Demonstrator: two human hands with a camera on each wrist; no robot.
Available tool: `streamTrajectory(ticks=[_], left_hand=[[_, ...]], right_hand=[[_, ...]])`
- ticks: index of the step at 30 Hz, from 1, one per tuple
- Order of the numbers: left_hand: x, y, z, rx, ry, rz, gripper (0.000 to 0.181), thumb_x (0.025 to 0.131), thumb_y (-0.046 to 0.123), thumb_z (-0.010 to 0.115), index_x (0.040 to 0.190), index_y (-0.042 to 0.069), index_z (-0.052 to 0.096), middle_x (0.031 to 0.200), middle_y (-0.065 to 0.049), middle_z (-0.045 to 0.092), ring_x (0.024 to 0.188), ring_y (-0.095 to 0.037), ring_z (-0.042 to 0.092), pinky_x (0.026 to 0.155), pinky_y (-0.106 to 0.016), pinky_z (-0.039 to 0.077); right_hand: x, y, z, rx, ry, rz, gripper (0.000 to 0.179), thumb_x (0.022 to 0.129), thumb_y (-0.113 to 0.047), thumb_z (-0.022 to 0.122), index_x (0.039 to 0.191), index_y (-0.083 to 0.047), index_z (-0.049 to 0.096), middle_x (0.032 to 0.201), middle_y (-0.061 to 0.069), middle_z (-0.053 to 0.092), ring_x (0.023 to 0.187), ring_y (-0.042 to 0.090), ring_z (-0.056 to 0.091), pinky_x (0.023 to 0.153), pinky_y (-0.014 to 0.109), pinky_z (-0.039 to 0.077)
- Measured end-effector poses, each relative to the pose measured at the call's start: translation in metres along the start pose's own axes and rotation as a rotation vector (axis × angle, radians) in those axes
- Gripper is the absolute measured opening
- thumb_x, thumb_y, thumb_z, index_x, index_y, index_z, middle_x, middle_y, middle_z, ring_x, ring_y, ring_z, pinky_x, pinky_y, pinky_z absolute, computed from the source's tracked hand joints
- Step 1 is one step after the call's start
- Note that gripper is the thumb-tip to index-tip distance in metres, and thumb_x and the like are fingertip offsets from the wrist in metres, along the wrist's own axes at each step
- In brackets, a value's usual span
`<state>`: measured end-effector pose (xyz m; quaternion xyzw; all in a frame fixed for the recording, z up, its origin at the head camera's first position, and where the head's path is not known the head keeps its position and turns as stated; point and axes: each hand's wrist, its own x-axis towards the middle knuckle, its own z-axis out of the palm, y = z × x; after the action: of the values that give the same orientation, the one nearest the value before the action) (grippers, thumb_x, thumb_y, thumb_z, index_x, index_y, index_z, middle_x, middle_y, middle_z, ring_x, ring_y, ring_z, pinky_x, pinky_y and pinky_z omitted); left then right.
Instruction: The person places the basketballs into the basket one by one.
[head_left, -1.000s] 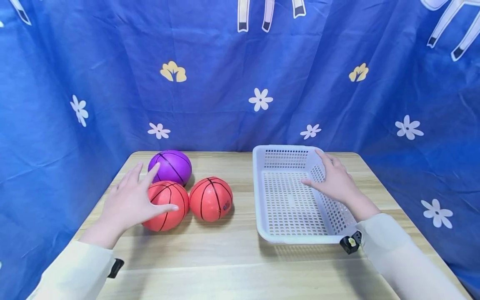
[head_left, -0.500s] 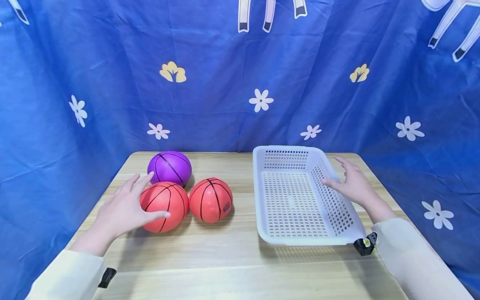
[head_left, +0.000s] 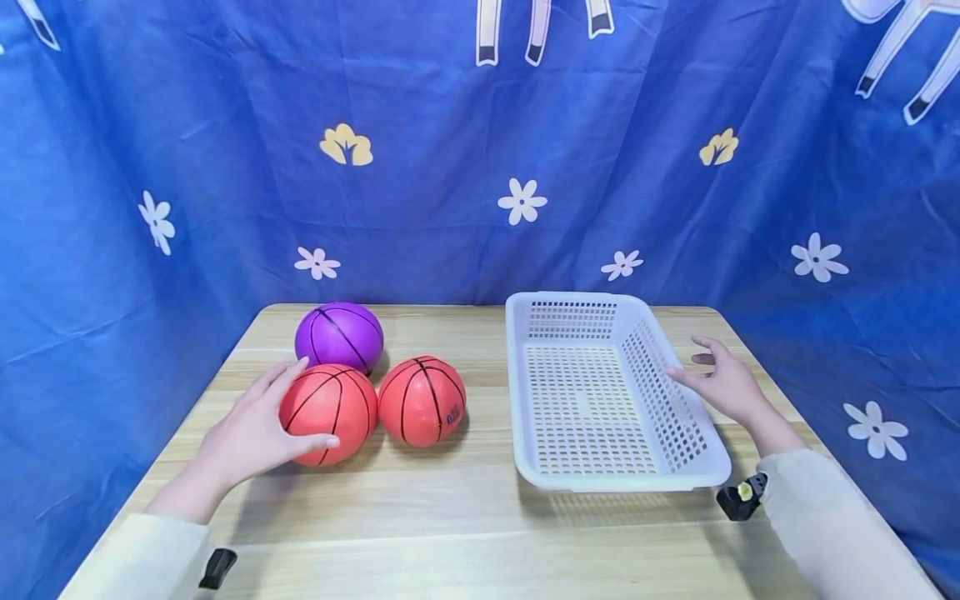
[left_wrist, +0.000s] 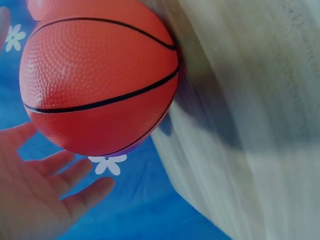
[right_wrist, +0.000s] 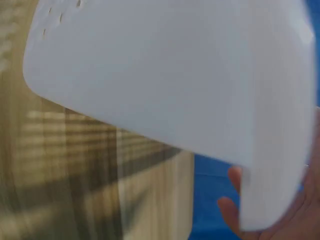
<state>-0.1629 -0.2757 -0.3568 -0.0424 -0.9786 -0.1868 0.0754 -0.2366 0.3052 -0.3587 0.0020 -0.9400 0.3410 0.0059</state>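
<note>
My left hand is at the left side of an orange-red toy basketball, thumb across its front and fingers spread by its back left. In the left wrist view the fingers are extended, right at the edge of that basketball. A second orange-red basketball sits beside it on the right, and a purple basketball behind. My right hand is at the right rim of a white plastic basket, thumb tip overlapping the rim. In the right wrist view the basket wall hides part of this hand.
All of these stand on a light wooden table. A blue curtain with flowers and animal legs printed on it hangs behind the table and along both sides. A black wrist device sits near the basket's front right corner.
My right hand has moved from above the basket's interior out to its right side and lower. My left hand has come down and closer around the left basketball. Balls and basket stay put.
</note>
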Motion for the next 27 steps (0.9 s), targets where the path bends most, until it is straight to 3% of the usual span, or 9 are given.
streamTrajectory(ticks=[6,9,14,18,22,27], left_hand=[[-0.003,-0.004,0.009,-0.083,0.022,0.023,0.111,0.051,0.065,0.067,0.139,0.02,0.015,0.128,-0.024,0.027,0.103,-0.046,0.037,0.063,-0.064,0.037],[-0.005,-0.007,0.012,-0.116,0.046,0.036,0.111,0.051,0.062,0.069,0.138,0.018,0.017,0.127,-0.025,0.028,0.103,-0.045,0.037,0.065,-0.063,0.037],[-0.007,-0.01,0.017,-0.142,0.089,0.041,0.11,0.05,0.059,0.071,0.138,0.018,0.019,0.127,-0.023,0.03,0.104,-0.044,0.036,0.066,-0.064,0.036],[-0.007,-0.012,0.019,-0.161,0.1,0.038,0.112,0.048,0.058,0.073,0.138,0.02,0.018,0.126,-0.023,0.03,0.103,-0.043,0.036,0.066,-0.064,0.036],[-0.007,-0.015,0.02,-0.184,0.116,0.037,0.112,0.045,0.056,0.075,0.137,0.022,0.021,0.124,-0.023,0.031,0.103,-0.042,0.035,0.066,-0.063,0.036],[-0.008,-0.018,0.021,-0.207,0.142,0.031,0.11,0.045,0.054,0.077,0.136,0.021,0.025,0.122,-0.022,0.034,0.102,-0.041,0.036,0.066,-0.062,0.037]], right_hand=[[-0.004,0.01,0.004,0.156,-0.044,0.04,0.088,0.075,-0.052,0.055,0.137,-0.006,0.014,0.123,0.028,0.036,0.102,0.04,0.044,0.07,0.043,0.047],[-0.001,0.022,0.009,0.211,-0.057,0.03,0.083,0.077,-0.049,0.055,0.136,-0.004,0.017,0.12,0.028,0.038,0.098,0.038,0.048,0.067,0.042,0.048],[0.029,0.084,0.03,0.278,0.002,0.044,0.074,0.075,-0.052,0.057,0.133,-0.016,0.029,0.114,0.017,0.049,0.089,0.023,0.056,0.058,0.042,0.049],[0.049,0.128,0.047,0.353,0.05,0.051,0.068,0.074,-0.051,0.057,0.131,-0.021,0.035,0.109,0.013,0.052,0.083,0.023,0.058,0.059,0.038,0.05],[0.053,0.14,0.053,0.459,0.066,0.072,0.064,0.074,-0.049,0.059,0.127,-0.019,0.04,0.106,0.014,0.053,0.083,0.026,0.058,0.061,0.039,0.05],[0.047,0.136,0.051,0.584,0.006,0.072,0.056,0.076,-0.043,0.06,0.123,-0.016,0.045,0.106,0.014,0.054,0.087,0.026,0.057,0.064,0.04,0.049]])
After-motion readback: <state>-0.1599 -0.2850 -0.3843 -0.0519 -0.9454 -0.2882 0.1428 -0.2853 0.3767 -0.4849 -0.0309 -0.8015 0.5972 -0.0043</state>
